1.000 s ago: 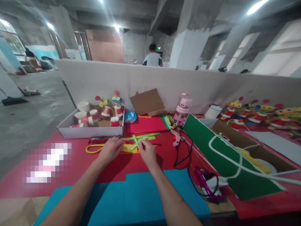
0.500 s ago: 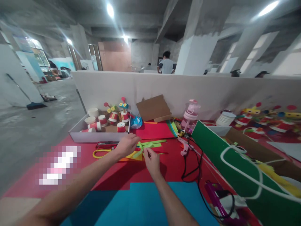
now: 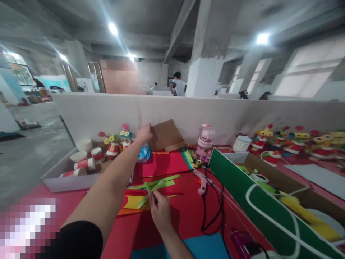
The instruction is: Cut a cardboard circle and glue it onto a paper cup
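Observation:
My left hand (image 3: 143,133) is stretched far forward to the back of the table, over a blue plastic bag (image 3: 143,153) and beside the paper-cup figures (image 3: 119,141); its fingers are curled and I cannot make out anything in them. My right hand (image 3: 159,208) stays near me and pinches crossed light-green paper strips (image 3: 153,186) that lie on the red felt (image 3: 185,212). Yellow and orange paper pieces (image 3: 132,203) lie just left of the strips.
A white shallow box (image 3: 60,180) of red-and-white paper cups stands at left. Brown cardboard (image 3: 165,135) leans on the white partition. A pink bottle (image 3: 204,144), a pink glue gun (image 3: 201,182) with black cord, a green board (image 3: 258,205) and more cup figures (image 3: 291,138) lie at right.
My left hand has left the green strips and reached forward to the back of the table near the cup figures. My right hand still pinches the strips. The camera has tilted up.

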A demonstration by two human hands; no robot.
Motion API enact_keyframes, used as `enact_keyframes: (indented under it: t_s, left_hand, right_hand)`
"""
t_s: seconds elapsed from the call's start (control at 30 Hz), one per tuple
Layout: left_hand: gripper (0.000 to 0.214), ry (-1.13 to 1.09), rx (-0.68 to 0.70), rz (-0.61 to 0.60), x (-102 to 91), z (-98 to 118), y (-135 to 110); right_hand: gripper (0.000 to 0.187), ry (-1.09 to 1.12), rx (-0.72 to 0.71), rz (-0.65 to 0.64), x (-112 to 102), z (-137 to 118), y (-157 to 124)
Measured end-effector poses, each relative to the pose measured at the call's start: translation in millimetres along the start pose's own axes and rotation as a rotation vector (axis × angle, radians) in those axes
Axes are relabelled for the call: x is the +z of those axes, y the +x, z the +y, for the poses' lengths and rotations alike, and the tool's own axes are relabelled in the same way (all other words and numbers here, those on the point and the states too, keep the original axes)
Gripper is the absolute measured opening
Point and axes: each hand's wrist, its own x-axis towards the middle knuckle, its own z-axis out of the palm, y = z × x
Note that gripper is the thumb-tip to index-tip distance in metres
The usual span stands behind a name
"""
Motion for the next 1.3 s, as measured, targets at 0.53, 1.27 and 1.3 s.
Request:
enact_keyframes:
  t_s: [0.53, 1.27, 1.3]
  left_hand:
    - [0.022, -0.274, 0.163, 0.227, -51.0, 6.3, -49.2]
    - [0.071, -1.349, -0.503, -0.341, -63.9, -118.0, -309.9]
    - [0.070, -1.361, -0.500, -0.351, -63.9, -116.7, -310.4]
  right_hand:
    - [0.039, 0.010, 0.015, 0.013, -3.6, -4.5, 2.7]
    - [0.053, 1.165, 0.571, -0.091, -28.3, -1.3, 20.9]
    - [0.051, 1.148, 0.594, -0.053, -26.6, 0.3, 20.5]
